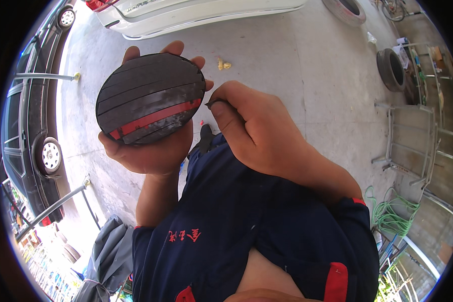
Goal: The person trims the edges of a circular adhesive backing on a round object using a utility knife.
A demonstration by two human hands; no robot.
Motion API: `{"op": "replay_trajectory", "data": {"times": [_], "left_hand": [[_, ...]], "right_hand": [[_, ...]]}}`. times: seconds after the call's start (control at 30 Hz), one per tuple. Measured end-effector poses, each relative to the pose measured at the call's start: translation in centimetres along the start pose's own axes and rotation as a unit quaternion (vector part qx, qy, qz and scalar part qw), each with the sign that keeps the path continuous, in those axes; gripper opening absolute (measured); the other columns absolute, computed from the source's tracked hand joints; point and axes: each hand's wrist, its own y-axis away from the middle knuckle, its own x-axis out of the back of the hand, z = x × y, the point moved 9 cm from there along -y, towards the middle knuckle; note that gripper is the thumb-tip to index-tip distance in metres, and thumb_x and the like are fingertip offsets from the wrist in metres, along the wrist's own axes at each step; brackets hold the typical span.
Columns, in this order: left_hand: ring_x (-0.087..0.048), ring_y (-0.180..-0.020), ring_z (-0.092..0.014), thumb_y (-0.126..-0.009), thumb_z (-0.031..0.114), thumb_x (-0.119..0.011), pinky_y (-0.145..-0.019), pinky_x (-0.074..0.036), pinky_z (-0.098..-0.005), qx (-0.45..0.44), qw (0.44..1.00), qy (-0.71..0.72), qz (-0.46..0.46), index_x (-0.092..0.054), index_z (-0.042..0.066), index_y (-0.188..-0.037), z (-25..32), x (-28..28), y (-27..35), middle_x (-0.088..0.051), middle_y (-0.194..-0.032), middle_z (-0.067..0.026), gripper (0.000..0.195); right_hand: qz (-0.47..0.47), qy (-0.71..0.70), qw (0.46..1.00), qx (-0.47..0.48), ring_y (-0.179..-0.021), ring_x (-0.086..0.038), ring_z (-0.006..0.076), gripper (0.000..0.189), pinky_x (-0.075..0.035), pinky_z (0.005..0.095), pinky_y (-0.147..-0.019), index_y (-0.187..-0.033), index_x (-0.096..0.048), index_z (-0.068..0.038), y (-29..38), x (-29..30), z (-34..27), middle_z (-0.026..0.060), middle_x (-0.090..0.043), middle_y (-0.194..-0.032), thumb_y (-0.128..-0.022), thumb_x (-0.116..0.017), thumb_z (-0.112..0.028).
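Observation:
My left hand holds a round dark disc from beneath, its fingers wrapped past the far rim. Parallel black strips, apparently tape, cover the face of the disc. A single red strip crosses its lower part, and whitish smudges show on the strips around it. At the right rim, my right hand pinches a small dark piece between thumb and index finger. Whether that piece is joined to the disc is hard to tell.
Beyond the disc stands a white car; a black car is at the left. Tyres, metal frames and a coiled green hose lie to the right. Yellowish scraps rest on the concrete floor.

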Motion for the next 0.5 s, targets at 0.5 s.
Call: {"op": "replay_trajectory", "data": {"times": [0.5], "left_hand": [[-0.05,-0.147,-0.059,-0.097,0.082,-0.052,-0.119,-0.049,-0.0639,0.003,1.0,-0.006,-0.007,-0.031,0.013,-0.174,-0.05,-0.2,0.86,-0.04,-0.169,-0.0353,0.106]], "right_hand": [[-0.008,-0.035,0.999,-0.003,-0.073,-0.07,0.04,0.019,-0.053,0.0469,-0.067,-0.113,-0.068,0.003,0.26,-0.3,0.03,0.0214,-0.07,-0.08,-0.109,-0.063,-0.014]]}}
